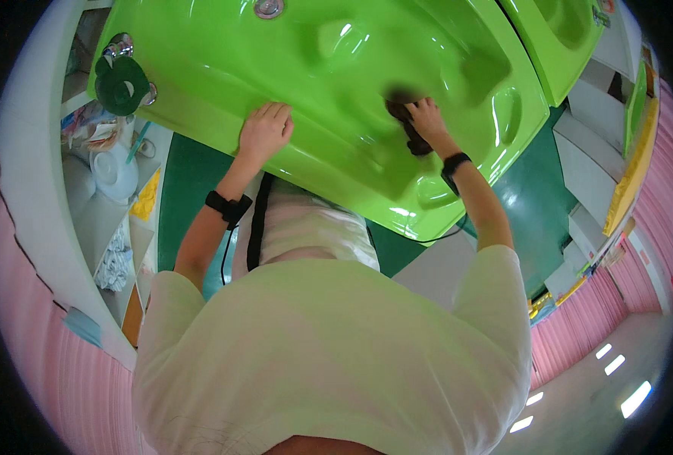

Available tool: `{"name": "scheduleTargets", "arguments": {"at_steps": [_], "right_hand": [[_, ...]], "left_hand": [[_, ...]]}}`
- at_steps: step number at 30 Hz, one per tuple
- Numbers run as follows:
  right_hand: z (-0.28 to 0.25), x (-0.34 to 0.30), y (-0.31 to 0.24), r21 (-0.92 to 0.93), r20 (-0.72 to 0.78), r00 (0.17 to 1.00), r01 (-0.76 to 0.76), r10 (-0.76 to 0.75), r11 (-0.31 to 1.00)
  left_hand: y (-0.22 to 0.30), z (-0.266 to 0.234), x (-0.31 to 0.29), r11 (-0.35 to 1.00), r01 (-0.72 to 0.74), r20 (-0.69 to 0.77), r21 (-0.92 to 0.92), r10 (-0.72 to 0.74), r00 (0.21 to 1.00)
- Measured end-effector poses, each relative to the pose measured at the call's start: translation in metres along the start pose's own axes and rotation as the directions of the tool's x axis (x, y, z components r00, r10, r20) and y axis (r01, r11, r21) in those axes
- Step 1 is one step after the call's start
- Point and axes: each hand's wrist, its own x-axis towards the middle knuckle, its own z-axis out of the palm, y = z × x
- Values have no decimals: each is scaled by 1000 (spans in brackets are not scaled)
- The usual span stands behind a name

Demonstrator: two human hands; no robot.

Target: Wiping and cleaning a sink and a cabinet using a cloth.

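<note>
A glossy bright green tub (222, 68) with moulded hollows spreads out in front of me. Toward its right side, my right hand (426, 119) is closed on a dark brown, lumpy cloth (417, 142). The cloth lies against the tub's inner surface, and its far end is blurred. My left hand (266, 127) leans on the near side of the tub with its fingers curled in. Nothing shows in that hand, and its palm is hidden. Both wrists wear black bands.
A dark green round object (121, 85) sits by chrome fittings at the tub's left corner. A metal drain (268, 8) is at the far edge. Shelves at left hold a pale blue basin (114, 173) and a yellow cloth (146, 196). Another green tub (567, 38) adjoins at right.
</note>
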Motion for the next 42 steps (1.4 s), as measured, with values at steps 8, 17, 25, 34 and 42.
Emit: {"name": "scheduleTargets", "arguments": {"at_steps": [8,17,25,34,42], "right_hand": [[10,125,-77,-18,-232,960,156,-156,988],[6,138,-75,133,-246,940,-209,237,969],[-8,212,-69,483,-322,676,-484,662,729],[24,121,-161,506,85,959,191,-269,841],[-17,236,-237,369,-206,978,38,42,929]], "left_hand": [[3,1,-4,999,43,-59,14,-42,997],[4,1,-8,997,83,-121,1,-82,989],[5,-4,-8,991,135,-17,-3,-135,991],[-24,-57,9,996,33,-136,-87,-44,990],[-95,-153,22,996,-68,-229,51,78,970]]}}
